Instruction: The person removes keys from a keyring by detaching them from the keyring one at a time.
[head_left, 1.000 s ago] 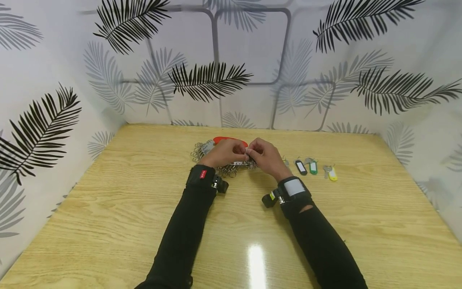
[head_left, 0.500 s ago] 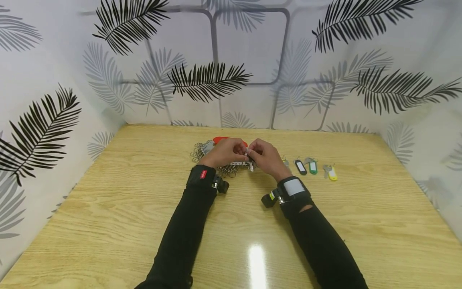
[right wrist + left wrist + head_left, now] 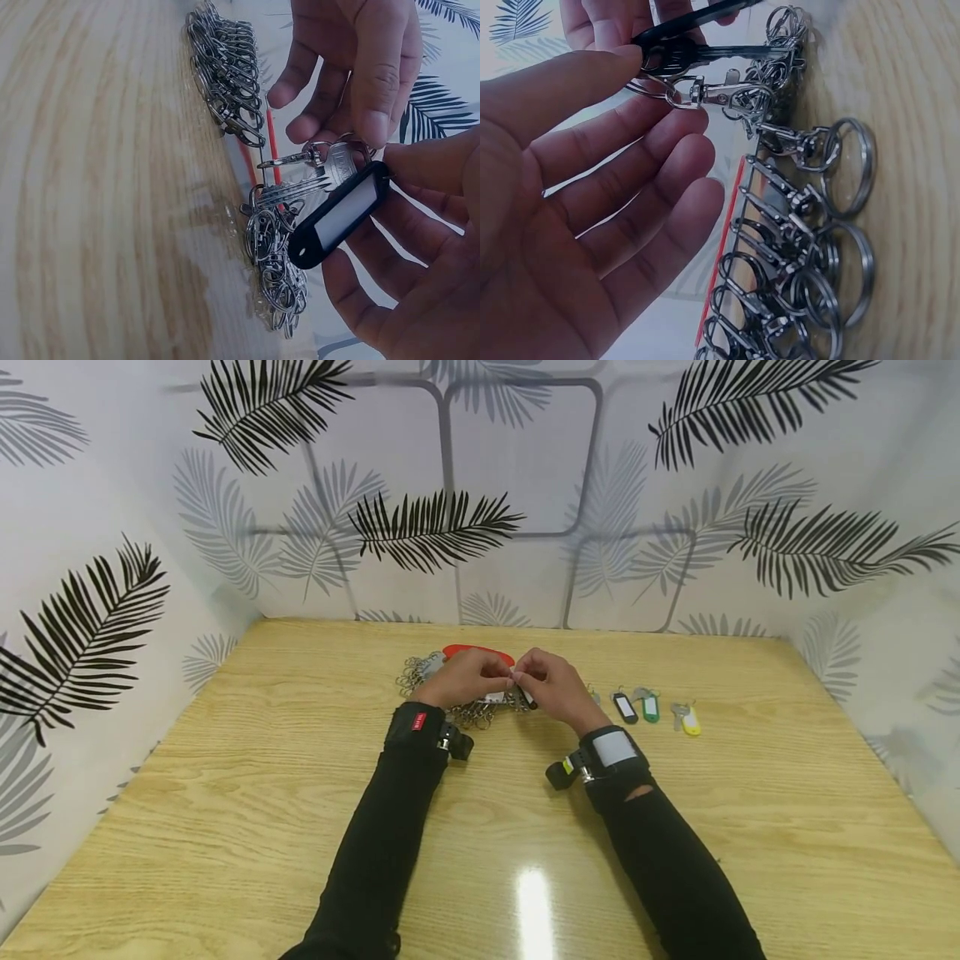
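Observation:
My left hand (image 3: 467, 678) and right hand (image 3: 553, 687) meet fingertip to fingertip over the far part of the table. Between them they pinch a key ring, partly hidden by thumbs and fingertips. From it hang a silver key (image 3: 341, 163) and a black key tag (image 3: 341, 217) with a white label. A metal swivel clasp (image 3: 718, 94) is linked at the same ring. In the left wrist view the other left fingers lie loosely bent. Just beyond the hands is a cluster of clasps with split rings (image 3: 802, 202), lined along a red-edged holder (image 3: 480, 650).
To the right on the wooden table (image 3: 480, 827) lie a black key tag (image 3: 624, 707), a green key tag (image 3: 651, 707) and a yellow key tag (image 3: 691, 721), with keys beside some. A leaf-patterned wall covering (image 3: 517, 585) stands behind the table.
Both hands stay nearly in place. Half a second ago a key hung below the fingertips; now the black key tag has swung into sight there.

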Motion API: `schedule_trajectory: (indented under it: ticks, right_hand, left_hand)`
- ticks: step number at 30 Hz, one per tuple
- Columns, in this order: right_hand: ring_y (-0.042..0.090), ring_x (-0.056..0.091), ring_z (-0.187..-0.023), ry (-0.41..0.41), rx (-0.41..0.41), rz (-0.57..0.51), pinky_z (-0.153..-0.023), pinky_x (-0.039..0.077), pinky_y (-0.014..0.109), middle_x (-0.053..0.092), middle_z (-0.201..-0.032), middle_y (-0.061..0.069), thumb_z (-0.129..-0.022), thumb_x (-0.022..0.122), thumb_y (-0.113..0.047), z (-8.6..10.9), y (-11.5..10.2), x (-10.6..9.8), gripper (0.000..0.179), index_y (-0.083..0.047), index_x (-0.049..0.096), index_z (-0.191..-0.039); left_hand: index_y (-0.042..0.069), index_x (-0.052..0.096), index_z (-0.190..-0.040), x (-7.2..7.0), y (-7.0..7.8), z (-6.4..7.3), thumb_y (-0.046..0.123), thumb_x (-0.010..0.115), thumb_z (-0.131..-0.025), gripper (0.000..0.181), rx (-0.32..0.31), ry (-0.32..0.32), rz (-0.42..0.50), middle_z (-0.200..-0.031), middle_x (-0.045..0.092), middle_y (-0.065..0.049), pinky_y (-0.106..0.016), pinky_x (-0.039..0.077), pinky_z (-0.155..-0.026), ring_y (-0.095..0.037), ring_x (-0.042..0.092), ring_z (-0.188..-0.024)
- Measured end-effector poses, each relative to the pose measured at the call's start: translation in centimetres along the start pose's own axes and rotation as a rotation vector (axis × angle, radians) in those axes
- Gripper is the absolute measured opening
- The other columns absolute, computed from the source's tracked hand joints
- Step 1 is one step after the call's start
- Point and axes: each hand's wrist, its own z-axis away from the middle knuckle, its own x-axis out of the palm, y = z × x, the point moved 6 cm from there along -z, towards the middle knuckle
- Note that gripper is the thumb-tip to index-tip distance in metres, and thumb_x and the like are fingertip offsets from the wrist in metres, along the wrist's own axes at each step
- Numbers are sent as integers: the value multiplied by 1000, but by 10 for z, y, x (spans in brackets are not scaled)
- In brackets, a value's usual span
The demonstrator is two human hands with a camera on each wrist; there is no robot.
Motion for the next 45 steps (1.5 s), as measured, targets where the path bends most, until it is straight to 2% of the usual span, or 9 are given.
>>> schedule_trajectory:
  ticks: [4,7,13,18,23,32,35,41,45]
  right_hand:
    - [22,63,-89,-13,-35,10,-68,48,36,66,-94,6,-98,59,-17,1,-2,1,8,-10,63,-96]
    - [24,65,-89,-7,-31,13,-68,49,36,67,-94,6,-98,59,-17,1,-4,0,9,-10,63,-96]
    - [28,65,-81,-1,8,1,-63,47,34,68,-93,9,-98,59,-16,1,-4,0,9,-8,63,-95]
    - [22,59,-73,7,20,26,-60,44,31,65,-91,10,-98,59,-16,1,-2,1,9,-8,62,-95]
    - [20,59,-74,19,20,25,-61,46,31,64,-89,9,-97,60,-16,0,-1,1,10,-7,62,-94]
    - [20,59,-75,5,11,14,-64,46,33,65,-90,8,-98,58,-16,2,-3,-1,9,-9,62,-96]
    - [21,56,-72,-11,10,6,-62,45,33,64,-90,9,-99,58,-16,3,-3,-1,9,-8,62,-97]
    - [22,58,-78,-22,-4,9,-64,45,33,63,-92,8,-99,58,-17,2,-5,-1,9,-10,63,-97]
    - [22,58,-78,-16,4,25,-65,45,33,64,-92,8,-98,59,-18,1,-3,0,9,-10,63,-96]
  left_hand:
    - [12,71,-106,-1,-2,-1,24,65,-95,18,-11,2,8,-98,69,-1,-32,51,-79,-15,63,-89]
    - [12,70,-102,-1,-2,-1,23,68,-93,15,-17,16,6,-94,68,-1,-32,52,-76,-15,62,-87]
    - [11,67,-99,-2,-1,0,19,70,-91,12,-20,29,15,-89,66,-3,-33,52,-73,-17,62,-82]
    - [10,66,-101,-2,0,0,18,72,-89,15,4,23,-6,-89,65,-2,-31,52,-74,-16,62,-82]
    - [11,67,-104,-3,4,-1,15,74,-87,18,37,26,-31,-91,65,-1,-30,51,-79,-15,61,-86]
    - [12,67,-111,-1,5,1,25,63,-96,20,2,2,46,-100,69,-1,-32,51,-81,-15,63,-92]
    - [11,68,-113,-1,5,1,21,63,-96,20,-10,-3,36,-101,69,-2,-32,52,-81,-15,64,-93]
    - [10,70,-110,-1,2,-1,17,66,-94,18,-25,-6,-9,-99,70,-2,-31,53,-78,-15,64,-90]
    - [10,70,-107,-1,2,0,16,66,-93,15,-21,1,0,-95,70,-2,-31,53,-76,-15,64,-86]
